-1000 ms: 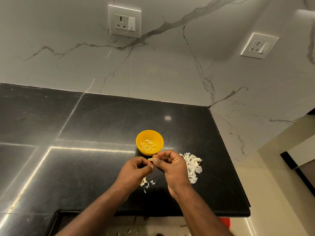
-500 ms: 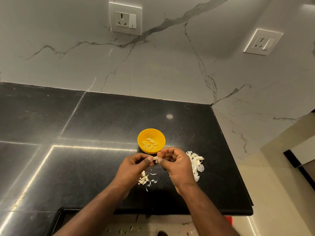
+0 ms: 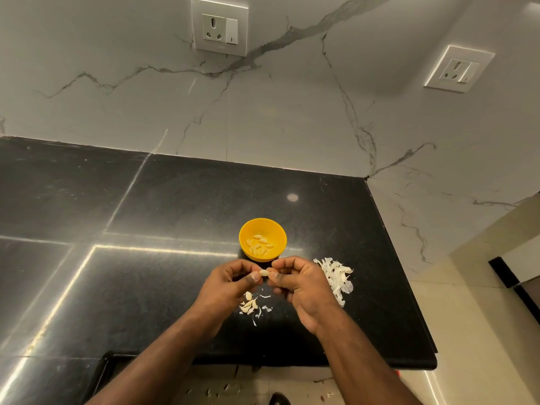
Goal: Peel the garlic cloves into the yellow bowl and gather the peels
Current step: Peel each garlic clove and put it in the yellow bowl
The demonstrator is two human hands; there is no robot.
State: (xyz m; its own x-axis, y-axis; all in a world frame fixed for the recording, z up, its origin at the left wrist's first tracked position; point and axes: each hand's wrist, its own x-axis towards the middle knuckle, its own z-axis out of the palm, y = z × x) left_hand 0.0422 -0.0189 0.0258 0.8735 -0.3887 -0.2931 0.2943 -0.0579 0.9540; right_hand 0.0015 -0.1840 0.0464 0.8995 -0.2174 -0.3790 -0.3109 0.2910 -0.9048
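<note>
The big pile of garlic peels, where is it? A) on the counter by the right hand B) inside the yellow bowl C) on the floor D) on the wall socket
A: the big pile of peels lies on the black counter just beside the right hand, outside the yellow bowl, which holds only peeled cloves.
</note>
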